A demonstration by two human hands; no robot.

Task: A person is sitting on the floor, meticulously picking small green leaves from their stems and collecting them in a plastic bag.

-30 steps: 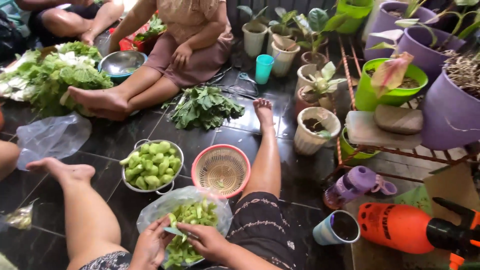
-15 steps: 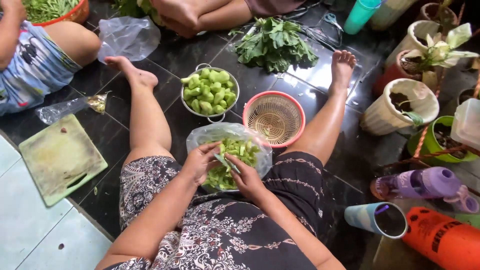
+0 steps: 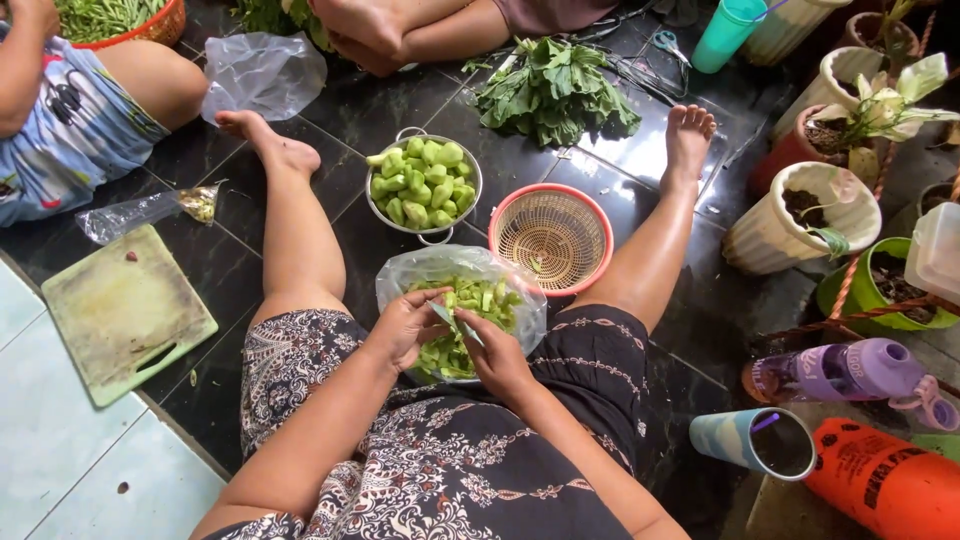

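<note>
Seated on a dark tiled floor, a person worked over a clear bag (image 3: 462, 268) of cut green pieces at centre frame, the left hand (image 3: 402, 325) curled around a piece and the right hand (image 3: 492, 350) closed on a small knife (image 3: 447, 318). The step in hand looked like trimming; the next cut would call for a steady grip clear of the fingers. A metal bowl (image 3: 424, 184) of green vegetables and an orange strainer (image 3: 552, 238) sat just above. Half a second earlier, both hands held much the same pose.
</note>
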